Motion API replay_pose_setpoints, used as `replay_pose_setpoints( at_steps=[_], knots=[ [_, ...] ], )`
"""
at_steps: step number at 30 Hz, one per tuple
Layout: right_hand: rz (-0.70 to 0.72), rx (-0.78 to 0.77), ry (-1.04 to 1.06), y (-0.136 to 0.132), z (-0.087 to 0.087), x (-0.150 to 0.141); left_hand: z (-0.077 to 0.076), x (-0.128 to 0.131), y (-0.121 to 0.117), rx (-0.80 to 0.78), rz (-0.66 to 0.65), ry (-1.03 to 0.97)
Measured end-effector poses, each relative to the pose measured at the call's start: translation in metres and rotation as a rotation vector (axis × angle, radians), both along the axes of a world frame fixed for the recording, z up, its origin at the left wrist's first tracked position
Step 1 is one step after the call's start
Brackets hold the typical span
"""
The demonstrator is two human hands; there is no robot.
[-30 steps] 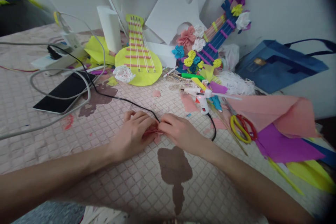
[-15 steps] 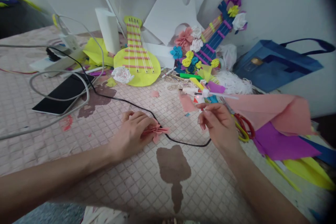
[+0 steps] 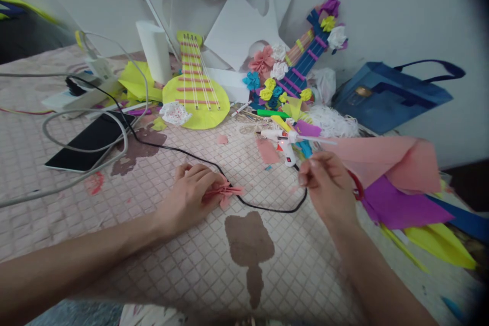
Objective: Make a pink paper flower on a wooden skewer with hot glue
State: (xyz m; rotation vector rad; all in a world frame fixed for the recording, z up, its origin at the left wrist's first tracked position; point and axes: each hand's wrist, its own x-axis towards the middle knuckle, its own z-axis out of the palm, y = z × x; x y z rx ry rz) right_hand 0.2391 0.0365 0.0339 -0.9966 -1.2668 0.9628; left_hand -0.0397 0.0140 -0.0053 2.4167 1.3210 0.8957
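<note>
Paper [image 3: 226, 190], frame centre: pinched by left hand [image 3: 187, 192]. Right hand [image 3: 329, 187], centre-right: half-curled, contents unclear. Folds need firm, even pressure.

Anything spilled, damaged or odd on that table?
A dark brown patch nearest the person breaks the grid of the tablecloth; a second patch lies beside the dark-screened device. They could be stains or worn spots; I can't tell which. The black cord runs right by the pink paper in the left hand.
</note>
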Motion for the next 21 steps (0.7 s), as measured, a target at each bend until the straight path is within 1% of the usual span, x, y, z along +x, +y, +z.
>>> replay_pose_setpoints(
  at_steps=[2, 3, 6, 9, 12, 16, 21],
  knots=[
    [0.063, -0.028, -0.169, -0.006, -0.009, -0.012, 0.001, 0.000, 0.000, 0.008, -0.001, 0.003],
    [0.095, -0.023, -0.291, -0.009, -0.012, -0.019, 0.001, 0.000, 0.000, 0.009, -0.001, 0.004],
    [0.239, 0.100, -0.633, -0.015, -0.017, -0.039, 0.002, 0.000, -0.001, 0.004, -0.003, 0.011],
    [0.388, 0.225, -0.810, -0.016, -0.017, -0.058, 0.002, -0.001, -0.001, -0.001, -0.002, 0.022],
    [0.440, 0.255, -0.907, -0.014, -0.021, -0.070, 0.002, 0.000, -0.001, -0.008, 0.006, 0.031],
    [0.412, 0.247, -0.951, -0.011, -0.027, -0.077, 0.002, 0.001, -0.001, -0.020, 0.010, 0.037],
    [0.405, 0.205, -0.951, -0.011, -0.027, -0.077, 0.002, 0.000, -0.001, -0.012, 0.011, 0.035]
  ],
)
